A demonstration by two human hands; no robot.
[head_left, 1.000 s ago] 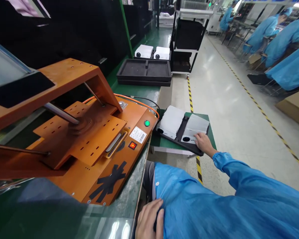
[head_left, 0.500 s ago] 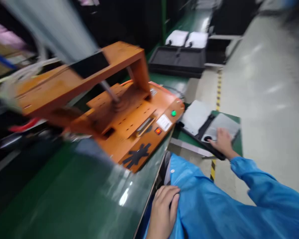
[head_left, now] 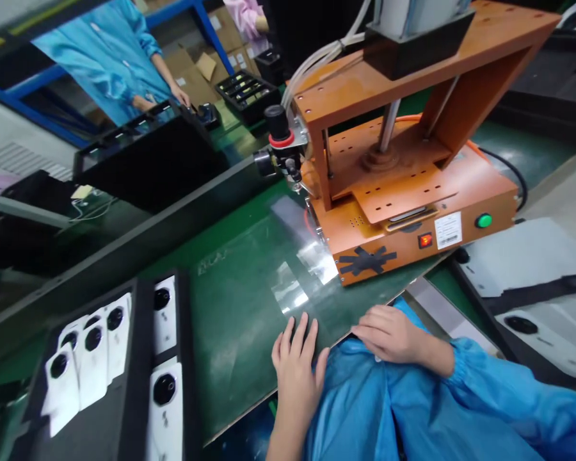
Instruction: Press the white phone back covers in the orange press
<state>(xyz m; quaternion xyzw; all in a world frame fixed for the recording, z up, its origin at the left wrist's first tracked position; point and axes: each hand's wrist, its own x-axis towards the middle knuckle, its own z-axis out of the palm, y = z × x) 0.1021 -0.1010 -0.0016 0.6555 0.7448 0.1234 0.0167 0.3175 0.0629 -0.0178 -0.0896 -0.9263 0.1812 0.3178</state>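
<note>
My left hand [head_left: 296,363] lies flat on the near edge of the green bench mat [head_left: 235,282], fingers stretched out, holding nothing. My right hand [head_left: 388,333] rests on my blue coat at the bench edge, fingers loosely spread and empty. Straight ahead of both hands stands an orange press fixture [head_left: 403,160] with a green button [head_left: 484,221] and a lit red switch [head_left: 425,240]. At the lower left a black tray [head_left: 134,384] holds several white phone back covers [head_left: 92,358] with round camera holes.
A black tray with white covers [head_left: 532,288] sits at the right, below the bench. Black trays [head_left: 247,89] and a black box [head_left: 148,160] stand across the bench, where a person in a blue coat [head_left: 120,57] works. Hoses and a regulator [head_left: 281,137] hang on the fixture's left side.
My view has swung left. My right hand has left the tray on the right and come back to the bench edge. My left hand has moved up onto the mat.
</note>
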